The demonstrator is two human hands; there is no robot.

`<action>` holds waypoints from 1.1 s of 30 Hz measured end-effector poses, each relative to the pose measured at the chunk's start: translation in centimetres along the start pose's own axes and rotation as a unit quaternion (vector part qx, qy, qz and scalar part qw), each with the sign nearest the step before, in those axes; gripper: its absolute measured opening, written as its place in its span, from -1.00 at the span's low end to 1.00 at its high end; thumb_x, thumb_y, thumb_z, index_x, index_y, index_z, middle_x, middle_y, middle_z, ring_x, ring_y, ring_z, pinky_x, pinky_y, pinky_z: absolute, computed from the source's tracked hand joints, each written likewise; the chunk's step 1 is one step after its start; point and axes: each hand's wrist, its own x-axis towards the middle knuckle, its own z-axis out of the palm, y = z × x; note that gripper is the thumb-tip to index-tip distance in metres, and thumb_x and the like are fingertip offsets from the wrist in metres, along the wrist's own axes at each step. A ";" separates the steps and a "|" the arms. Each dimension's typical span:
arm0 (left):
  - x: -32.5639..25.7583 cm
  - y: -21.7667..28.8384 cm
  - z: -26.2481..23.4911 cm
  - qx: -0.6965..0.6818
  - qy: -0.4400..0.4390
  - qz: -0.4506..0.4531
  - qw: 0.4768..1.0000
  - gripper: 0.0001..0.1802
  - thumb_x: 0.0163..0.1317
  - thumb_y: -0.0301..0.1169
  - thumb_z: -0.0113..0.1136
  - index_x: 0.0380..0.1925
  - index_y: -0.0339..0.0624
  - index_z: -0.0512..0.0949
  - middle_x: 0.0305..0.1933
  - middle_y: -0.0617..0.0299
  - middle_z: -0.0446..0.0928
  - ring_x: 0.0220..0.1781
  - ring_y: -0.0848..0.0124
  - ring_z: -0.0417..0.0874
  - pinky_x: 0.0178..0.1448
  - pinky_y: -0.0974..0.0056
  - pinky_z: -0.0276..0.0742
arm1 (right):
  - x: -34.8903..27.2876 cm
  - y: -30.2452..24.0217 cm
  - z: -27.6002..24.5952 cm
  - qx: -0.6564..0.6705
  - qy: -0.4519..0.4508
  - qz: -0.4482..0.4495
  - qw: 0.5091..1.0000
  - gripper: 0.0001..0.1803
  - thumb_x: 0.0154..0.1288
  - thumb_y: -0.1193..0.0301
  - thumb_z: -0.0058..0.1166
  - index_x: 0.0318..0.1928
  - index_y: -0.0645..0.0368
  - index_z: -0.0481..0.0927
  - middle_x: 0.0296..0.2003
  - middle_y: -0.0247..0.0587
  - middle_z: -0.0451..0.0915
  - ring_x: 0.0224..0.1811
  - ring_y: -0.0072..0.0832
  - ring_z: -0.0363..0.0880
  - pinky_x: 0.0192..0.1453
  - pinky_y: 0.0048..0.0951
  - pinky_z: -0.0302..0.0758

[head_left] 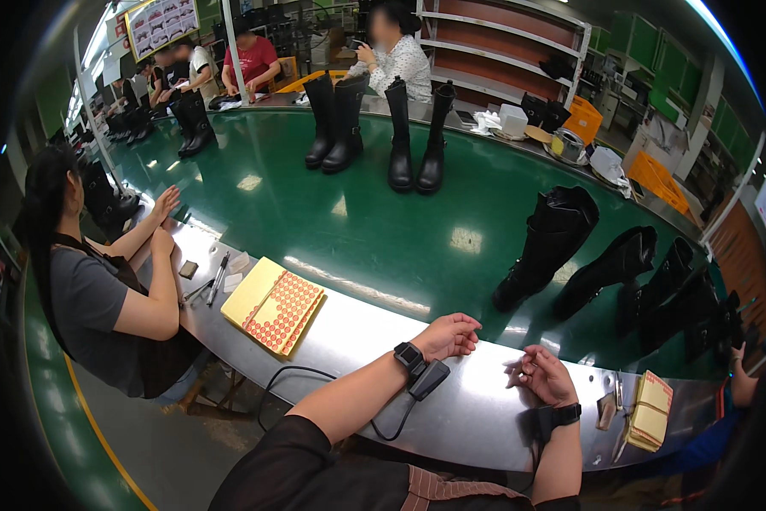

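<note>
My left hand (pixel 448 338) is held above the metal bench edge (pixel 383 341), its fingers loosely bent and apart with nothing seen in them. To its right, over the same metal strip, my right hand (pixel 548 377) is raised with its fingers loosely curled, and no object shows in it. Each wrist carries a dark band with a black device, and a cable runs from the left one. Tall black boots (pixel 553 243) stand on the green belt (pixel 357 230) beyond my right hand. A yellow pad with round red stickers (pixel 285 315) lies left of my left hand.
Farther off on the belt stand two pairs of black boots (pixel 336 128). Beside my right wrist lie another yellow pad (pixel 652 409) and small tools. A co-worker (pixel 102 289) sits at the left near pens (pixel 218 277). Shelving (pixel 502 47) and orange crates (pixel 656 180) stand across the belt.
</note>
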 end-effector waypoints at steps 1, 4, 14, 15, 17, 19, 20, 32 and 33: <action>0.0 -0.1 0.0 0.002 0.003 -0.003 1.000 -0.83 0.37 -0.38 0.01 -0.11 -0.21 0.40 -0.35 0.17 0.53 -0.38 0.41 0.60 -0.26 0.33 0.58 | 0.0 0.0 -0.1 0.000 -0.001 0.001 1.000 -0.75 0.48 0.40 -0.19 0.04 0.23 0.41 -0.23 -0.28 0.49 -0.27 -0.54 0.47 -0.12 -0.41 0.47; 0.1 -0.2 -0.2 0.001 0.003 -0.003 1.000 -0.82 0.37 -0.38 0.00 -0.11 -0.21 0.39 -0.35 0.17 0.53 -0.38 0.40 0.60 -0.26 0.34 0.58 | 0.0 0.1 0.2 -0.012 0.003 -0.003 1.000 -0.76 0.48 0.39 -0.19 0.03 0.22 0.42 -0.22 -0.29 0.49 -0.27 -0.53 0.46 -0.13 -0.41 0.46; -0.1 0.3 0.4 0.008 0.007 -0.010 1.000 -0.85 0.39 -0.39 -0.02 -0.12 -0.20 0.40 -0.36 0.21 0.51 -0.35 0.44 0.58 -0.24 0.35 0.55 | 0.1 0.1 0.0 -0.002 0.006 -0.004 1.000 -0.76 0.47 0.38 -0.18 0.03 0.20 0.43 -0.23 -0.28 0.50 -0.27 -0.53 0.46 -0.14 -0.42 0.45; -0.1 0.2 0.3 0.009 0.007 -0.010 1.000 -0.85 0.39 -0.39 -0.02 -0.12 -0.20 0.40 -0.36 0.21 0.51 -0.35 0.44 0.58 -0.24 0.35 0.55 | 0.1 0.1 0.0 -0.002 0.005 -0.005 1.000 -0.76 0.47 0.39 -0.18 0.03 0.20 0.43 -0.23 -0.28 0.50 -0.27 -0.53 0.46 -0.14 -0.42 0.45; 0.1 0.1 0.0 0.010 -0.004 -0.001 1.000 -0.83 0.41 -0.34 -0.03 -0.14 -0.20 0.41 -0.36 0.22 0.51 -0.35 0.44 0.58 -0.25 0.35 0.55 | 0.1 0.1 -0.1 -0.002 0.004 -0.007 1.000 -0.76 0.47 0.39 -0.18 0.03 0.21 0.43 -0.23 -0.28 0.50 -0.27 -0.53 0.46 -0.14 -0.42 0.46; 0.2 0.0 0.0 0.001 -0.003 -0.008 1.000 -0.81 0.42 -0.30 -0.04 -0.19 -0.19 0.43 -0.37 0.22 0.51 -0.36 0.43 0.58 -0.25 0.35 0.54 | 0.1 0.1 -0.1 0.002 0.003 -0.005 1.000 -0.76 0.47 0.40 -0.18 0.04 0.22 0.42 -0.23 -0.27 0.50 -0.28 -0.53 0.47 -0.14 -0.42 0.47; 0.2 0.0 0.0 -0.009 -0.002 -0.013 1.000 -0.78 0.43 -0.26 -0.04 -0.24 -0.18 0.44 -0.38 0.22 0.52 -0.37 0.43 0.58 -0.26 0.36 0.54 | 0.0 0.1 -0.1 0.002 0.002 -0.005 1.000 -0.76 0.47 0.40 -0.18 0.04 0.22 0.42 -0.23 -0.27 0.50 -0.28 -0.53 0.47 -0.14 -0.42 0.47; 0.8 -0.3 -0.1 -0.005 0.021 -0.023 0.999 -0.61 0.42 -0.03 -0.08 -0.33 -0.15 0.35 -0.43 0.20 0.50 -0.42 0.41 0.58 -0.33 0.34 0.54 | -0.1 -0.1 0.2 -0.019 0.006 -0.004 1.000 -0.75 0.48 0.40 -0.21 0.04 0.22 0.42 -0.24 -0.28 0.50 -0.29 -0.56 0.47 -0.13 -0.43 0.46; 0.8 -0.3 -0.2 -0.005 0.023 -0.022 0.999 -0.61 0.42 -0.03 -0.08 -0.33 -0.15 0.35 -0.43 0.20 0.50 -0.42 0.41 0.58 -0.33 0.34 0.54 | 0.0 -0.1 0.2 -0.016 0.006 -0.003 1.000 -0.76 0.48 0.40 -0.21 0.04 0.22 0.42 -0.24 -0.28 0.50 -0.29 -0.56 0.46 -0.13 -0.42 0.45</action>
